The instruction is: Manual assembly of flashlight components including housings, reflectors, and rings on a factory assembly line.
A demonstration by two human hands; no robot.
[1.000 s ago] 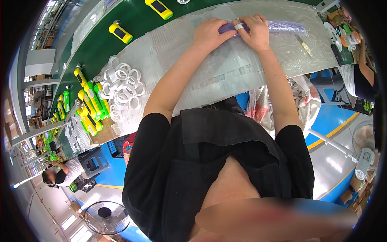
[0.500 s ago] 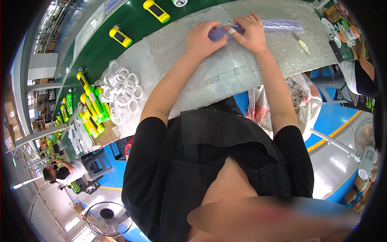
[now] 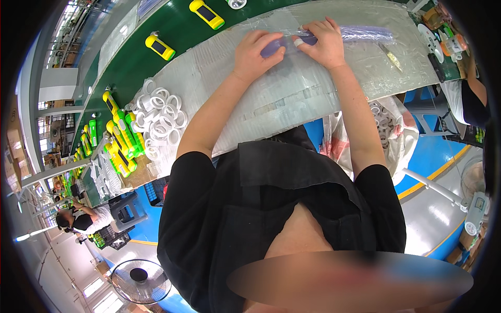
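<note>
At the far side of the bench, both hands grip a long purplish see-through roll (image 3: 368, 34) in crinkled clear film; it may be a stack of thin discs. My left hand (image 3: 257, 55) is curled around its left end, thumb and fingers bent. My right hand (image 3: 324, 46) presses on it further along, with a white wrap on one finger. Between the hands lies a stretch of clear film. Right of my right hand, a slim tool like a utility knife (image 3: 390, 56) rests on the film-covered work surface (image 3: 292, 96).
White rings (image 3: 164, 112) are heaped at the left, beside yellow-green flashlights (image 3: 122, 138). Two more yellow flashlights (image 3: 207, 14) (image 3: 159, 47) lie on the green bench. A sack of rings (image 3: 383, 122) hangs below the right edge. A co-worker (image 3: 462, 99) is at the right.
My left hand has shifted slightly left and down, widening the space between the hands. My right hand has stayed almost where it was.
</note>
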